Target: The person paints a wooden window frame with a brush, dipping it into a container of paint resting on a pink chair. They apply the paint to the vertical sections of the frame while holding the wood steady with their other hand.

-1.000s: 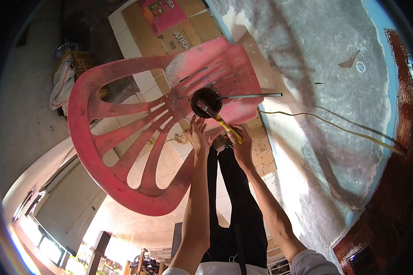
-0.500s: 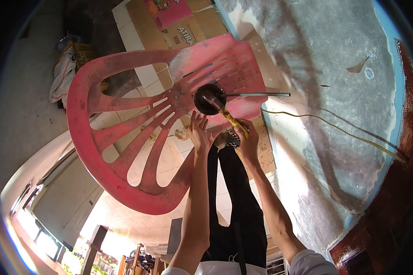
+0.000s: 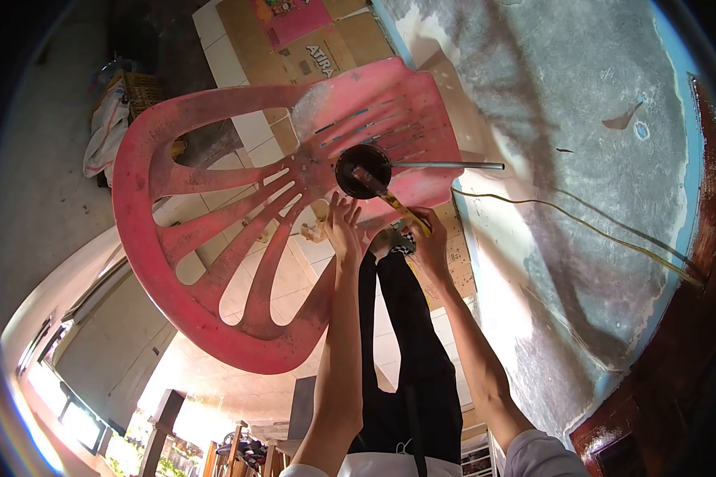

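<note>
My right hand (image 3: pixel 431 237) is closed around the yellow handle of a paintbrush (image 3: pixel 403 208). The brush slants up and left, its dark head over the mouth of a round, dark can (image 3: pixel 348 151). Fingers outstretched and holding nothing, my left hand (image 3: pixel 344 226) is just below the can's rim. The can stands on the seat of a worn red plastic chair (image 3: pixel 139 230), whose slotted back spreads to the left. From the can's right side a thin grey metal rod (image 3: pixel 449 165) extends past the seat edge. The can's contents are dark and hard to make out.
A flattened cardboard box (image 3: pixel 314 60) lies on the tiled floor at the top. A patchy grey wall (image 3: pixel 597 183) rises on the right, with a yellowish cable (image 3: pixel 581 224) across it. At the upper left is a wicker basket (image 3: pixel 143 94) with a white cloth (image 3: pixel 107 131).
The brush head has shifted slightly down and right within the can's mouth. My hands have barely moved, and the can and chair stay in place.
</note>
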Tool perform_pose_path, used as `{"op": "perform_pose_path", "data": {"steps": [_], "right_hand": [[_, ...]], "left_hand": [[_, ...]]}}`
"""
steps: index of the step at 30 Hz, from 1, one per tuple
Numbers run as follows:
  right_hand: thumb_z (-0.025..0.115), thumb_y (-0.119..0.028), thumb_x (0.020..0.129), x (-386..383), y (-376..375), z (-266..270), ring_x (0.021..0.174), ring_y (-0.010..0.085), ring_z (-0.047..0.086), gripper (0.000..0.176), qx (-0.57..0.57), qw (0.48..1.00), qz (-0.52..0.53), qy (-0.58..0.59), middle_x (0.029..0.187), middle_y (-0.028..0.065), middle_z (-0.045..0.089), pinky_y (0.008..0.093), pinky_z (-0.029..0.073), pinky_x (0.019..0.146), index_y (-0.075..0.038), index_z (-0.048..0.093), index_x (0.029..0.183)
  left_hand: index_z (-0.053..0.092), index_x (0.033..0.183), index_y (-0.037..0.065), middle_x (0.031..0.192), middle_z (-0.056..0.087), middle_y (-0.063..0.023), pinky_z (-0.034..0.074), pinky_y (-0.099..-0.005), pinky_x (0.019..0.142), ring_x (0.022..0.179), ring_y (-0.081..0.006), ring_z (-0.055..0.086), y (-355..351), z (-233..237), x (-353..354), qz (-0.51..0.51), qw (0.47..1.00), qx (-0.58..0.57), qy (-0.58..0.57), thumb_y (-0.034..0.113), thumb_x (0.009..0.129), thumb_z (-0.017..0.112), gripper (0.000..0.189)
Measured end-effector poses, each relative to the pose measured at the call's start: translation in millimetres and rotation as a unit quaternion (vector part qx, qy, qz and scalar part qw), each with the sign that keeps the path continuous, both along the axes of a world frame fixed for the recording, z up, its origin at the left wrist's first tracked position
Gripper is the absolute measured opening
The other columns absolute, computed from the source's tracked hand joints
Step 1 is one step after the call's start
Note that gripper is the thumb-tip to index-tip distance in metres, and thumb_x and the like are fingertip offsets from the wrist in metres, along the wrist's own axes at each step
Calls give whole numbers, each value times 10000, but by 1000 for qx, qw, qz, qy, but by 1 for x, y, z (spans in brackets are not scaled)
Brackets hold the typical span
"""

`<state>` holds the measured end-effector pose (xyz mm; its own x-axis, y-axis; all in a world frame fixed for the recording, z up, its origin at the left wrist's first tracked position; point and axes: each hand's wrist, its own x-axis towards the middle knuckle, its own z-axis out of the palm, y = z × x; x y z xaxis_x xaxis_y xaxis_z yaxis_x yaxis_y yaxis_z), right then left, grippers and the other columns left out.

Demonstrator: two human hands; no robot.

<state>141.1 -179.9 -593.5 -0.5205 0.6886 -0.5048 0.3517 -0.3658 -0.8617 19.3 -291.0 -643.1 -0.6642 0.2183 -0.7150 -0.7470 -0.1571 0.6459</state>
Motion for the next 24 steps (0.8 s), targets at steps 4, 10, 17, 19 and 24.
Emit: {"op": "perform_pose_path", "data": {"steps": [4, 10, 17, 19, 24], "right_hand": [[612, -85, 956, -7, 2, 22, 734, 125, 630, 212, -37, 999, -38, 10, 972, 88, 670, 267, 503, 708, 29, 621, 1136], [519, -216, 1002, -5, 0, 28, 616, 153, 604, 273, -194, 968, -104, 121, 804, 100, 641, 273, 505, 544, 27, 616, 1077], [470, -286, 1014, -15, 6, 123, 580, 145, 561, 275, -283, 935, -138, 165, 706, 61, 550, 280, 484, 447, -31, 568, 981], [467, -252, 1023, -3, 6, 138, 555, 138, 545, 245, -296, 918, -150, 217, 703, 59, 531, 291, 482, 431, -31, 573, 1010], [474, -355, 983, 6, 22, 246, 602, 178, 586, 315, -244, 931, -130, 239, 717, 98, 565, 278, 453, 360, -48, 543, 1005]], "left_hand": [[330, 1504, -5, 1457, 387, -266, 396, -445, 1111, 1310, -348, 509, -2, -1, -3, -14, 1000, -11, 13, 350, 1046, 426, 588], [354, 1506, 40, 1477, 376, -263, 382, -452, 1108, 1264, -336, 560, -5, 3, 1, -37, 999, -35, 3, 369, 1044, 412, 571], [415, 1468, 26, 1419, 442, -244, 459, -453, 1029, 1199, -348, 611, -16, 50, 7, -87, 993, -84, -7, 345, 1012, 464, 559], [395, 1481, 34, 1451, 439, -209, 441, -439, 1023, 1173, -277, 625, -16, 62, 10, -120, 989, -83, -3, 394, 1010, 429, 594], [538, 1392, 112, 1255, 638, -80, 489, -345, 903, 1044, -226, 676, 12, 118, -14, -279, 958, -67, -19, 395, 958, 549, 518]]}}
